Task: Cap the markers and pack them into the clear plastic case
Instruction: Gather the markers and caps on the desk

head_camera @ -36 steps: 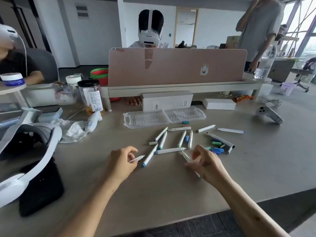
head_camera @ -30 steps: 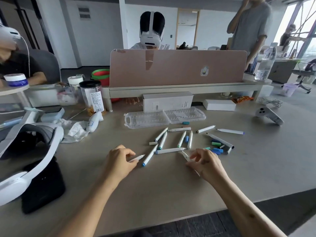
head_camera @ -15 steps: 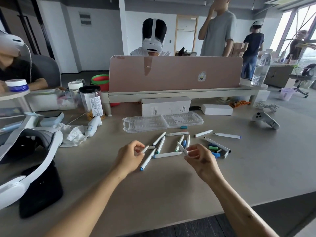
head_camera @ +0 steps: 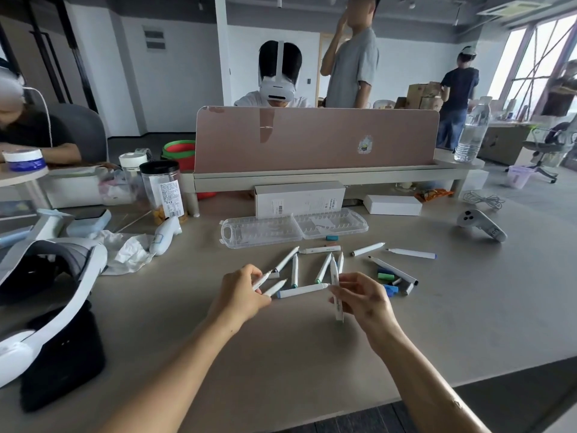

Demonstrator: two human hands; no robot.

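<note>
My left hand pinches a white marker just above the table, tip pointing up and right. In my right hand a second white marker is gripped nearly upright. Between and beyond the hands several white markers lie scattered on the grey table. Loose caps in green and blue sit to the right of them. The clear plastic case lies open and flat further back, with one teal cap at its front edge.
A white box and a pink divider stand behind the case. A headset, crumpled tissue and a jar are at the left. A controller lies at the right. People are behind the desk.
My right hand picked a marker off the table and raised it upright. My left hand lifted its marker and moved toward the right hand. The camera tilted up.
</note>
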